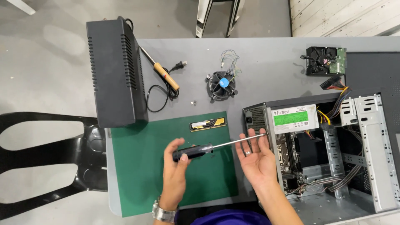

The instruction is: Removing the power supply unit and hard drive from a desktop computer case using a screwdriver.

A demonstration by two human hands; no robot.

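My left hand (177,160) grips the black handle of a long screwdriver (216,145) above a green mat (141,166). Its metal shaft runs right toward the rear corner of an open computer case (375,166). My right hand (256,156) is palm up with fingers spread, just under the shaft near the tip, beside the case's back panel. A ring shows on one finger. A memory stick (208,123) with a black and gold cover lies on the mat above the screwdriver.
A black box-shaped unit (114,71) stands at the table's left. A soldering iron (162,75) with cord, a round cooler fan (221,84), small screws (193,102) and a fan on a drive (326,61) lie on the grey table. A black chair (46,158) sits left.
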